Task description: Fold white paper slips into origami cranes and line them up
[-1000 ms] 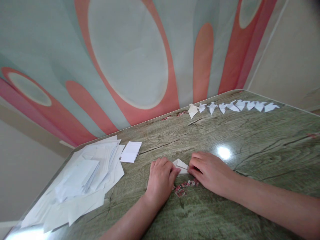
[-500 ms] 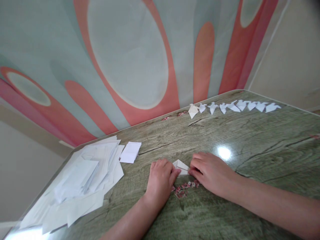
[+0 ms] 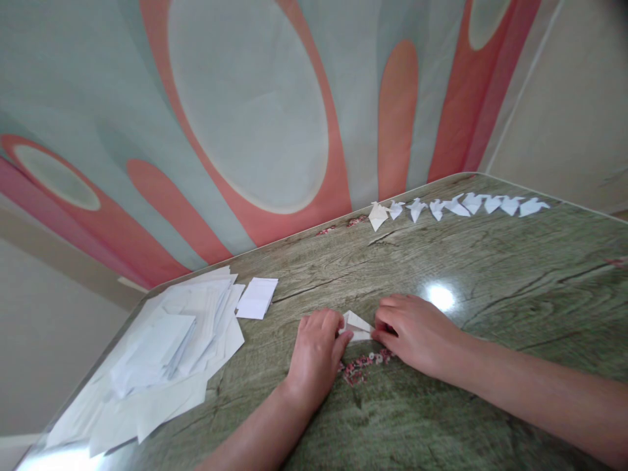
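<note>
A small piece of folded white paper [image 3: 358, 327] lies on the table between my two hands, its creased flaps coming to a narrow point on the right. My left hand [image 3: 318, 343] grips its left end, thumb at the near side and fingers curled at the far side. At the right tip, my right hand [image 3: 405, 330] pinches the paper between thumb and fingers. The fingertips hide both ends of the paper. Just nearer than the paper, a pink flower print [image 3: 360, 367] shows on the tabletop.
A wood-grain table [image 3: 314, 281] stands against a patterned wall. At the left lies a broad heap of white paper sheets [image 3: 220, 333], beside a small stack of white paper [image 3: 257, 298]. Along the far right edge runs a row of several folded paper birds [image 3: 458, 207].
The fold in the paper looks slightly more open. Both hands keep their hold, with the right hand's fingers shifted a little. The whole view has moved slightly.
</note>
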{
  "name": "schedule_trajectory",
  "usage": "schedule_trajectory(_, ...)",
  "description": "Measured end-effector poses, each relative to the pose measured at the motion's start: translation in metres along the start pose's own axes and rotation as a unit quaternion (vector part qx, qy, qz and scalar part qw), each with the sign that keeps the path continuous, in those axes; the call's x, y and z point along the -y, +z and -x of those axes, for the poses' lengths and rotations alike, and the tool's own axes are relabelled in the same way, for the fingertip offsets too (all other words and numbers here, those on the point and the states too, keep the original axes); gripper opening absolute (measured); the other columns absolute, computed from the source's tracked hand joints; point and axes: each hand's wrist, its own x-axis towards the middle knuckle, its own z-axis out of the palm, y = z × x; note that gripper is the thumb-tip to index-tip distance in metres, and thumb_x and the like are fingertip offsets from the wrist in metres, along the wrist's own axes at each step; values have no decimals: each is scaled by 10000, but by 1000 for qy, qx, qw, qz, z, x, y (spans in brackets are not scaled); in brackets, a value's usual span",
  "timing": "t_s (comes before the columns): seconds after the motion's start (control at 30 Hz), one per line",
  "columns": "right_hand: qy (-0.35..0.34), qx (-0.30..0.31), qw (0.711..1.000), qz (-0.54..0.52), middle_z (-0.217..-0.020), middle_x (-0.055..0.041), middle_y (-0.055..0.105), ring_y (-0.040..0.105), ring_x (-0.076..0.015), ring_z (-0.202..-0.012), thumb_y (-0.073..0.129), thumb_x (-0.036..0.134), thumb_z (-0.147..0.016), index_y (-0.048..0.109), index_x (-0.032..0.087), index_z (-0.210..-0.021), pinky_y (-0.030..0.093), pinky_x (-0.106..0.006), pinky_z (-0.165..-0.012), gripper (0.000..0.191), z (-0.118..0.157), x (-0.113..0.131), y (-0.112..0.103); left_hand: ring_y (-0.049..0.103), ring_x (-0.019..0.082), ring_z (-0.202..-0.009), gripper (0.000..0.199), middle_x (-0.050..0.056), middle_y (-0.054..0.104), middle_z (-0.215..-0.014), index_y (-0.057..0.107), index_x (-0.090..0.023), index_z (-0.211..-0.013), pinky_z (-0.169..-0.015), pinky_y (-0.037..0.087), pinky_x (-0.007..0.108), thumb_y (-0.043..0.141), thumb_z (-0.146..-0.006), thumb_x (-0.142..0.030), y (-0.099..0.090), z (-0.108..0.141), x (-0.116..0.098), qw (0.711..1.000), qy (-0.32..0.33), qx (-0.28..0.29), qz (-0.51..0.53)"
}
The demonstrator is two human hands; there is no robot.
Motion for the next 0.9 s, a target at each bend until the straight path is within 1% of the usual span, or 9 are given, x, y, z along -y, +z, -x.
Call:
schedule_trajectory(0.13,-2,2,1000,14,-735,-16,619,583,-187,-736,650,235,-822,641,184,-667,374,-316,-681,163,1,-3,-3,499,233,-1166,338,59,591,-1287,552,-288,-1249,-946,369,409,459,-952,-157,-5,3,-2,993,118,13,-25)
schedule_trajectory(0.2,-7,-1,1000,0,-736,-11,612,575,-177,-731,642,210,-826,624,183,-667,378,-309,-680,162,2,-6,-5,470,227,-1240,373,44,584,-1327,511,-323,-1313,-984,344,429,434,-974,-187,-6,4,-1,985,165,41,-35)
schedule_trajectory(0.27,-28,-16,999,-19,-771,-9,614,568,-170,-760,614,168,-845,623,184,-709,387,-305,-697,137,4,-5,-6,473,216,-1260,376,42,599,-1319,484,-305,-1343,-1007,331,442,405,-989,-204,-6,4,0,980,184,65,-46)
schedule_trajectory(0.33,-75,-36,996,-8,-823,-19,623,562,-179,-811,567,126,-871,638,182,-780,396,-319,-735,129,8,0,-5,478,213,-1272,384,53,589,-1335,472,-262,-1357,-1031,324,448,384,-991,-184,-5,6,0,977,190,80,-61)
schedule_trajectory(0.4,-135,-43,989,45,-841,-32,634,553,-205,-837,559,109,-867,662,176,-844,397,-353,-748,126,14,9,-2,465,217,-1294,389,68,553,-1375,475,-219,-1356,-1059,319,443,383,-981,-166,-5,8,-1,974,191,97,-78)
schedule_trajectory(0.47,-160,-54,979,118,-861,-59,648,547,-231,-823,586,100,-830,683,144,-929,396,-377,-706,145,20,19,4,421,221,-1337,412,75,488,-1433,447,-190,-1380,-1090,305,434,398,-970,-183,-7,11,-4,971,186,118,-95)
schedule_trajectory(0.63,-162,-53,967,191,-893,-101,642,543,-249,-855,552,101,-832,696,137,-900,394,-388,-713,163,30,29,16,236,225,-1439,562,72,265,-1552,222,-172,-1495,-1169,200,461,391,-977,-311,-17,22,-12,963,173,160,-130)
schedule_trajectory(0.77,-161,-44,967,192,-829,-89,631,547,-239,-824,526,125,-863,693,177,-816,391,-377,-713,181,30,26,10,141,251,-1460,682,95,146,-1576,53,-178,-1525,-1184,146,491,390,-976,-403,-23,29,-11,959,171,185,-133)
schedule_trajectory(0.9,-164,-34,967,190,-733,-70,610,537,-225,-751,543,127,-855,683,194,-732,383,-363,-669,199,27,23,4,111,259,-1462,692,92,106,-1581,1,-196,-1524,-1181,126,519,355,-982,-441,-24,35,-8,961,156,187,-129)
